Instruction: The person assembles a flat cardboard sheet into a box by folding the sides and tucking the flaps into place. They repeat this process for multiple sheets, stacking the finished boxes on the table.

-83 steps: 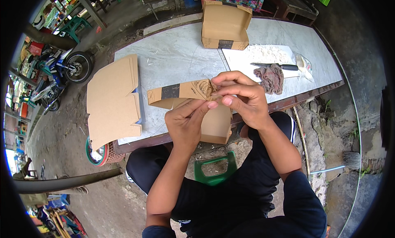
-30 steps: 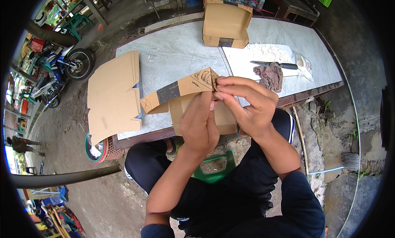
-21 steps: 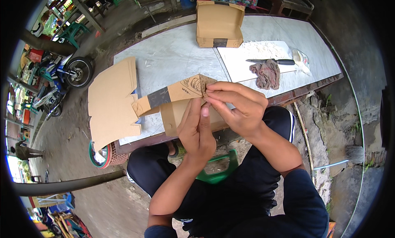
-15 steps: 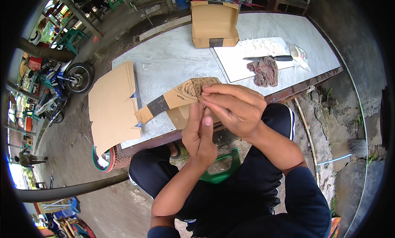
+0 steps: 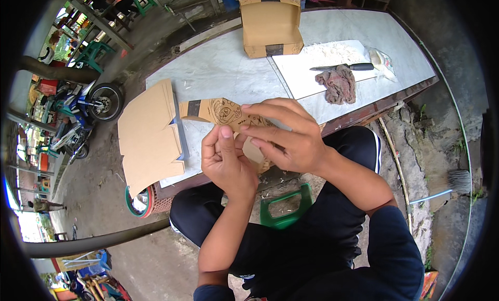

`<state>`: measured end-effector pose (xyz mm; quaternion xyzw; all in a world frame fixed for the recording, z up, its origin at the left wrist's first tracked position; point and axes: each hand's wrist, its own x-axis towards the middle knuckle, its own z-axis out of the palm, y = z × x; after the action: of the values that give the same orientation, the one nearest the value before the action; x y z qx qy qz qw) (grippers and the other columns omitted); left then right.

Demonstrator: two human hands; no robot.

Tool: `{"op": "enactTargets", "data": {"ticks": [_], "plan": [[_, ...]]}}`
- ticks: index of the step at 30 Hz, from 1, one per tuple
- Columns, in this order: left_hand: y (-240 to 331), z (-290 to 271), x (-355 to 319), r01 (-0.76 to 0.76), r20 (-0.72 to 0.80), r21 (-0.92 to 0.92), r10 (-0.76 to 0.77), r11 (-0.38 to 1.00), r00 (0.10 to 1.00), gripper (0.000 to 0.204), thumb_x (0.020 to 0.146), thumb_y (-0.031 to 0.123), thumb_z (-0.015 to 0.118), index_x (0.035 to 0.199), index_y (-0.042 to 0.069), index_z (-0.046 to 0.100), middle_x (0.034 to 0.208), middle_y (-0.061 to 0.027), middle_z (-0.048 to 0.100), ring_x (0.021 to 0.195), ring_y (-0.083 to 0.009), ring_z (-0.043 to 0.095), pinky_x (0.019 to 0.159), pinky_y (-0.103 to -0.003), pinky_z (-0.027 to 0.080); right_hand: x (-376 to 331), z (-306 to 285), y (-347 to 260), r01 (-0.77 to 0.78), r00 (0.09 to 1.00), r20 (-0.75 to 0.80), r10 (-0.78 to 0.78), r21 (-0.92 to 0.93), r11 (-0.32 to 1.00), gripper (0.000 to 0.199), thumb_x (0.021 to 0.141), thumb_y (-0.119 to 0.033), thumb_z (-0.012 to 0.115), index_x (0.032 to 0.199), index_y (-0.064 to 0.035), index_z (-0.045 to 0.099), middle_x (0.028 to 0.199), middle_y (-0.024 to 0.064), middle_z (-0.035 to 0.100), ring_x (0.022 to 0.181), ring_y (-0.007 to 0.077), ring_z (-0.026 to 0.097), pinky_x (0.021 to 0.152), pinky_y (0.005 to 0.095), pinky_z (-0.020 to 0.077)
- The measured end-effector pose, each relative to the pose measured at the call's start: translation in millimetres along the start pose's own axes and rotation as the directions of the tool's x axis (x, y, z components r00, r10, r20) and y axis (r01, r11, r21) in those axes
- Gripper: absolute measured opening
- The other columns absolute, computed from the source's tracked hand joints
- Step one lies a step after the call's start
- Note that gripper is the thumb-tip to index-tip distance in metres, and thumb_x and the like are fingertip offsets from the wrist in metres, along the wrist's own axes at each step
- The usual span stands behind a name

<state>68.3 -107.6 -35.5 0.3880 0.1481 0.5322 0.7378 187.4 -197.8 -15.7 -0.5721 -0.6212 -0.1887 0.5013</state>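
Cardboard point(image 5: 148, 137) left of held carton point(image 5: 223, 110) (knife point(image 5: 361, 67) right)

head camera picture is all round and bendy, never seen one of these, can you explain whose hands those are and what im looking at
There is no machine here: these are a person's own bare hands. The camera sits on their head, looking down, and its wide fisheye lens bends straight edges. Picture left is the person's left.

The left hand pinches some printed brown cardboard with a dark band; the fingers of the right hand touch it too.

On the grey-white table lie flat cardboard pieces at left and an open box at the far side. At right, a white board bears pale shreds and a black-handled knife, with a crumpled cloth by it.
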Motion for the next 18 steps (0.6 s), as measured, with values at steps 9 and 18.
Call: {"op": "enactTargets", "data": {"ticks": [9,18], "plan": [[16.6,-2.5,11.3,0.107,0.001,-0.038,-0.107,0.994,0.994,0.019,0.102,0.008,0.071,0.116,0.001,0.062,0.108,-0.0118,0.073,0.094,-0.0148,0.074,0.072,-0.029,0.067,-5.8,5.2,1.9,-0.261,0.962,0.101,0.252,0.085,0.962,0.069,0.079,-0.018,0.089,0.142,-0.0099,0.064,0.147,0.0157,0.058,0.13,0.0368,0.061,0.107,0.0453,0.0514],[23.7,-16.9,23.8,0.31,0.083,-0.096,-0.303,0.946,0.949,0.019,0.104,0.013,0.067,0.119,0.001,0.064,0.116,-0.0127,0.072,0.105,-0.0197,0.072,0.083,-0.035,0.066,-8.7,14.6,6.0,-0.33,0.939,0.152,0.308,0.151,0.932,0.066,0.081,-0.016,0.088,0.142,-0.0076,0.064,0.137,0.0155,0.065,0.12,0.0338,0.068,0.1,0.0414,0.0566]]}}
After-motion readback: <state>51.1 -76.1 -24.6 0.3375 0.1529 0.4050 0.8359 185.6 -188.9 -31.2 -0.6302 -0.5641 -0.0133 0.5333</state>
